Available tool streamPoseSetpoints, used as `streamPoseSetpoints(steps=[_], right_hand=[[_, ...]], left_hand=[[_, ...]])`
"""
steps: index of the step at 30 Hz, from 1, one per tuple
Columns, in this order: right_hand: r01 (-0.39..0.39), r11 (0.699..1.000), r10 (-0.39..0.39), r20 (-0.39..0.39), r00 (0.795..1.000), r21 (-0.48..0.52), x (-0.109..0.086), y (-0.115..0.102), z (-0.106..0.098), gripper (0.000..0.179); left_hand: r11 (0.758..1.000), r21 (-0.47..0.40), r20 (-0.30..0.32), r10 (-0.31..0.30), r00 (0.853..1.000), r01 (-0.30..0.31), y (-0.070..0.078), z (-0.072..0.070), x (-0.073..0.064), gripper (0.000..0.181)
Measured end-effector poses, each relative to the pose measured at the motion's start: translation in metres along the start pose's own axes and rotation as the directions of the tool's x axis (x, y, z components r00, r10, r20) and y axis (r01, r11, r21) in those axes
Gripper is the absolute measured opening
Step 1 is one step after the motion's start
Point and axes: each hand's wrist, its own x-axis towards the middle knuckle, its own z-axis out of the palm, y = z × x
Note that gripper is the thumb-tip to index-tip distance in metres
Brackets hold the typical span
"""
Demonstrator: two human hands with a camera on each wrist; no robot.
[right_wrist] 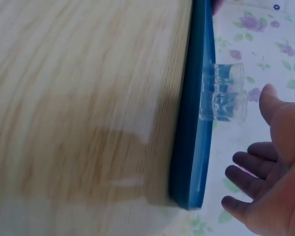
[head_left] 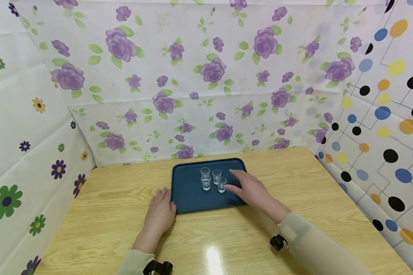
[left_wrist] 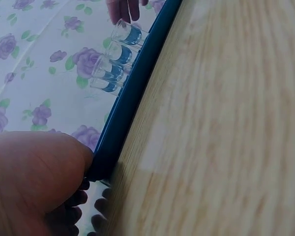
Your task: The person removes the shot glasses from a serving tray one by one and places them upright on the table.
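Several small clear shot glasses (head_left: 221,185) stand upright in a cluster on a dark blue tray (head_left: 189,200) in the head view. My left hand (head_left: 160,212) lies flat on the table against the tray's left edge, its fingers extended. In the left wrist view the thumb side (left_wrist: 73,152) meets the tray's corner. Over the tray's right side, my right hand (head_left: 252,191) reaches toward the glasses with thumb and fingers spread. It holds nothing; in the right wrist view its thumb (right_wrist: 269,101) points at the nearest glasses (right_wrist: 228,105), with a gap between.
A light wooden table (head_left: 124,198) carries the tray near its back edge. Behind it hangs a rose-patterned cloth (head_left: 192,88). A flower-print cloth (head_left: 20,152) borders the left, and a dotted cloth (head_left: 382,152) the right. Small black cameras are strapped at both wrists.
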Motion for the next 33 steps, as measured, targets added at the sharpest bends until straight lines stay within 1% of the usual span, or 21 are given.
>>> streamPoseSetpoints(steps=[3,5,9,13,21,33], right_hand=[[-0.036,0.996,0.035,0.018,0.999,0.084,0.005,-0.004,0.007,0.079],[-0.064,0.99,0.061,0.029,0.998,0.129,0.006,-0.005,0.007,0.08],[-0.072,0.981,0.065,0.043,0.997,0.178,0.008,-0.005,0.009,0.08],[-0.074,0.98,0.066,0.053,0.996,0.184,0.011,-0.004,0.011,0.078],[-0.09,0.976,0.076,0.075,0.994,0.199,0.015,-0.007,0.016,0.076],[-0.113,0.974,0.105,0.052,0.993,0.195,0.02,-0.013,0.025,0.061]], left_hand=[[1.0,-0.004,0.009,-0.004,1.0,0.004,-0.004,-0.002,0.0,0.054],[1.0,-0.008,0.012,-0.003,1.0,0.004,-0.003,-0.001,0.0,0.054],[1.0,-0.003,0.008,-0.004,1.0,0.004,-0.003,0.0,-0.001,0.054],[1.0,0.0,0.018,0.002,1.0,-0.002,-0.003,0.0,-0.001,0.054],[1.0,-0.017,0.011,0.015,1.0,-0.014,-0.003,-0.002,-0.002,0.054],[1.0,-0.017,0.012,0.018,1.0,-0.018,-0.006,0.001,-0.001,0.055]])
